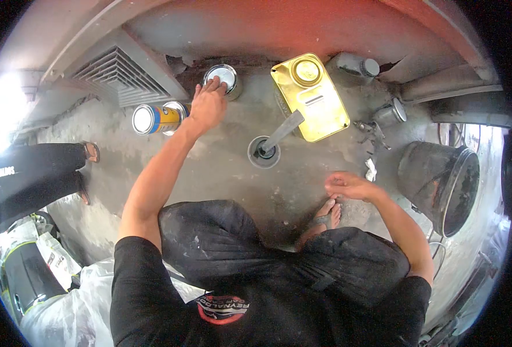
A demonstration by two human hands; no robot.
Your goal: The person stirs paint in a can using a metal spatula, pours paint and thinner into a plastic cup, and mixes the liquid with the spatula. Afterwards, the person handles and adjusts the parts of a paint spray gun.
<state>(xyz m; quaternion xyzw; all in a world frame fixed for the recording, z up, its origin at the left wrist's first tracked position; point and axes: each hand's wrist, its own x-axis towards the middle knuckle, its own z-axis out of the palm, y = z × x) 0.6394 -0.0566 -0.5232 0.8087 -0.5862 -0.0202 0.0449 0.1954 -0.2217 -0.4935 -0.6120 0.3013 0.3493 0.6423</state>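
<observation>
My left hand (pixel 209 104) reaches forward and rests with its fingers spread on the lid of a round metal can (pixel 222 75) near the wall. My right hand (pixel 345 186) hangs above my foot, its fingers curled together; whether something small is between them is hidden. Between my hands a small cup (pixel 264 152) stands on the floor with a flat grey stick (pixel 285 133) leaning in it. Behind the cup is a gold rectangular tin (pixel 311 98) with a round cap. A can with a yellow and blue label (pixel 164 118) lies left of my left hand, near another can.
A dark bucket (pixel 435 179) lies tipped at the right. Near it are a spray gun (pixel 372 132), a metal cup (pixel 390 114) and a white scrap (pixel 371 170). A grey bottle (pixel 354 65) is by the wall. Another person's legs (pixel 30 179) are at the left.
</observation>
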